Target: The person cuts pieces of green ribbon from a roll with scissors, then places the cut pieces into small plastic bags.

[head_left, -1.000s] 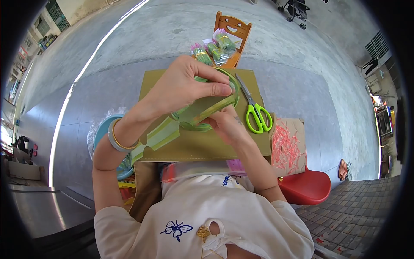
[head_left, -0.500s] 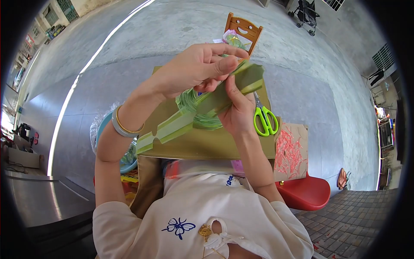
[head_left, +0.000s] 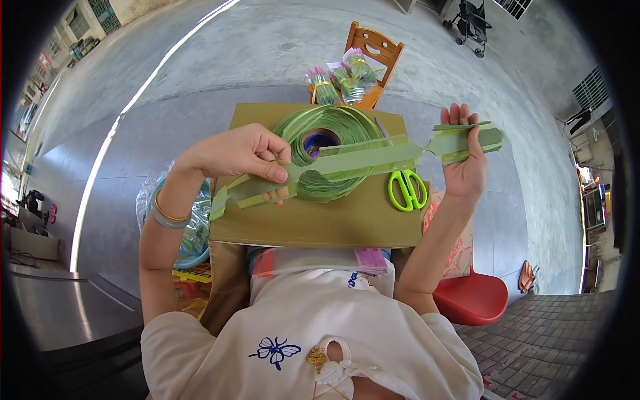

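A long green strip of leaf-shaped pieces point(head_left: 367, 159) is stretched above the table between my two hands. My left hand point(head_left: 243, 159) pinches it near a narrow neck, with the trailing end folding down below the fingers. On the other side, my right hand point(head_left: 463, 163) has its thumb across a folded stack of the pieces, fingers raised behind it. Under the strip lies a big roll of the same green strip point(head_left: 293, 130), with a dark, blue-lined core point(head_left: 319, 141). Scissors with lime-green handles point(head_left: 392, 193) rest on the table by my right forearm.
The olive-brown table point(head_left: 313, 223) sits in front of me. Beyond it, a wooden chair point(head_left: 393, 50) bears several bagged green bundles point(head_left: 323, 87). A blue basin point(head_left: 200, 230) is on the left, a red stool point(head_left: 470, 299) and cardboard with pink scraps point(head_left: 460, 250) on the right.
My hands were close together over the table with the strip bunched. Now they are far apart, the right one moved rightward and the left one down-left, and the strip is drawn out between them.
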`<state>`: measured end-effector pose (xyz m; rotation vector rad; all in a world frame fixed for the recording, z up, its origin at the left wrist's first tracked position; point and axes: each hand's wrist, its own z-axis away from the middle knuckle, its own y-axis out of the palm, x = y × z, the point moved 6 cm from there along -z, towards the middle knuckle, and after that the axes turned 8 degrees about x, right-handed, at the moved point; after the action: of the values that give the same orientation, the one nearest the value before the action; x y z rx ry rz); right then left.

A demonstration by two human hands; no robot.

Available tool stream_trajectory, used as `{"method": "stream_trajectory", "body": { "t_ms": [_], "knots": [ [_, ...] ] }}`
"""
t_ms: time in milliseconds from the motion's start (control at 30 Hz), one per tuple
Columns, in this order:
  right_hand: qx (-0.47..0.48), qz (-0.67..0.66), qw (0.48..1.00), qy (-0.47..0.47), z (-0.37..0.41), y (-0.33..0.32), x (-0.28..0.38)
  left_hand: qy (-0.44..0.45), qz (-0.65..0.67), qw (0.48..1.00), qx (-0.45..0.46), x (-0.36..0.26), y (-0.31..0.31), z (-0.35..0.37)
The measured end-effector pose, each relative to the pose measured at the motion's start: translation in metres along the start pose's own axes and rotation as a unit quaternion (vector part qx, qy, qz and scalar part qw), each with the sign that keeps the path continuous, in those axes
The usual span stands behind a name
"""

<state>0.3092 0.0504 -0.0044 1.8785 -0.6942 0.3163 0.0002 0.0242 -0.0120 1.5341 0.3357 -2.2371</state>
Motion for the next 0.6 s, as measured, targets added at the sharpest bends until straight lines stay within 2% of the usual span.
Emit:
{"method": "stream_trajectory", "body": {
  "t_ms": [67, 167, 233, 300, 400, 500, 600],
  "knots": [
    [-0.043, 0.023, 0.998, 0.025, -0.001, -0.007, -0.029, 0.044, -0.057, 0.996, -0.045, -0.006, -0.009, 0.008],
    [-0.081, 0.024, 0.99, 0.112, 0.009, 0.008, -0.087, 0.22, -0.093, 0.961, -0.138, -0.039, -0.006, 0.022],
    [-0.012, 0.014, 0.988, 0.152, 0.012, 0.021, -0.126, 0.234, -0.106, 0.948, -0.19, -0.061, -0.003, 0.023],
    [-0.004, -0.03, 0.979, 0.203, 0.023, 0.053, -0.153, 0.239, -0.12, 0.933, -0.241, -0.072, -0.003, 0.016],
    [-0.035, -0.122, 0.967, 0.221, 0.04, 0.104, -0.165, 0.234, -0.137, 0.912, -0.307, -0.081, -0.009, -0.001],
    [0.081, -0.198, 0.955, 0.207, 0.048, 0.128, -0.167, 0.204, -0.119, 0.91, -0.34, -0.074, -0.02, -0.012],
    [0.178, 0.08, 0.958, 0.21, 0.05, 0.124, -0.173, 0.164, -0.063, 0.93, -0.324, -0.068, -0.021, -0.012]
  ]
}}
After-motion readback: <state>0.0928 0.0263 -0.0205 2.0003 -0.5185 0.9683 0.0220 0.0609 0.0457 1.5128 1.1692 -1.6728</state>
